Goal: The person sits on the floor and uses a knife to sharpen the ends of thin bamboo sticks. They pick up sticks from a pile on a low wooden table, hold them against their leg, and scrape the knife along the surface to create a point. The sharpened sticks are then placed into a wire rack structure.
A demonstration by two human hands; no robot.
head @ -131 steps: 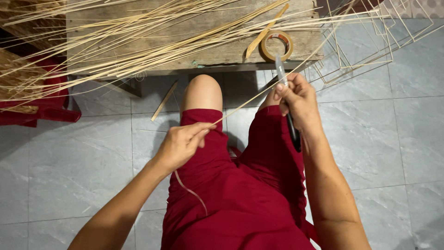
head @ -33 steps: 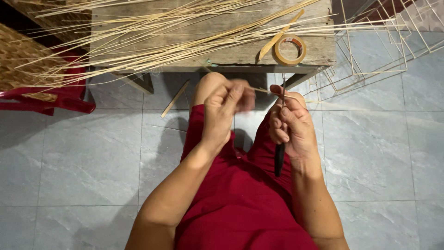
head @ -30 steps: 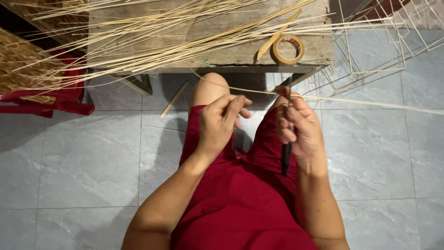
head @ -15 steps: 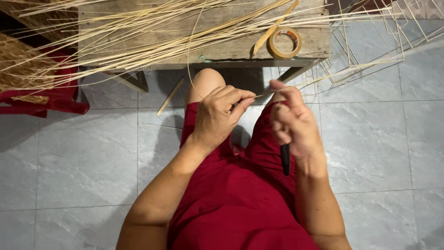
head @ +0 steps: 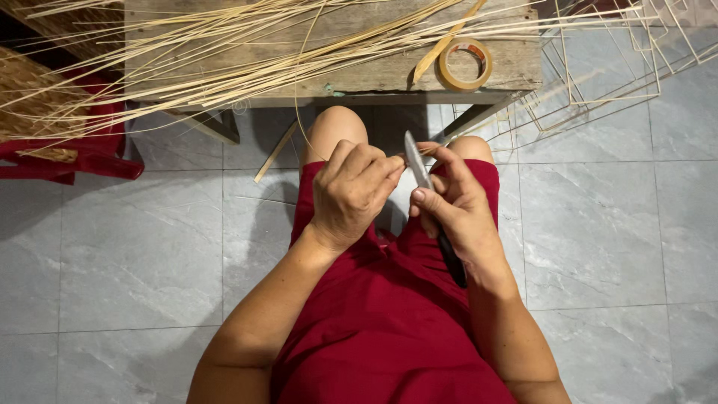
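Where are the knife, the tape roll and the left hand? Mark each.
knife [head: 416,161], head view, on the blade.
tape roll [head: 465,65], head view, on its front rim.
left hand [head: 351,194], head view, on its back.

1. The left hand [head: 351,191] is curled above the lap, its fingertips pinched on a thin pale strip [head: 299,97] that curves up toward the bench.
2. The right hand [head: 456,213] grips a knife [head: 422,179]; the blade points up and away, the dark handle runs down past the wrist.
3. The blade tip sits just beside the left fingertips.
4. The person sits in a red garment [head: 389,322], both knees bare.
5. Ahead stands a wooden bench [head: 516,67] strewn with long pale bamboo strips [head: 247,52].
6. A roll of tape [head: 464,65] lies on the bench's right part.
7. Wire frames [head: 598,82] stand right of the bench on the grey tiled floor [head: 120,254].
8. A red chair [head: 82,153] stands at the left edge.
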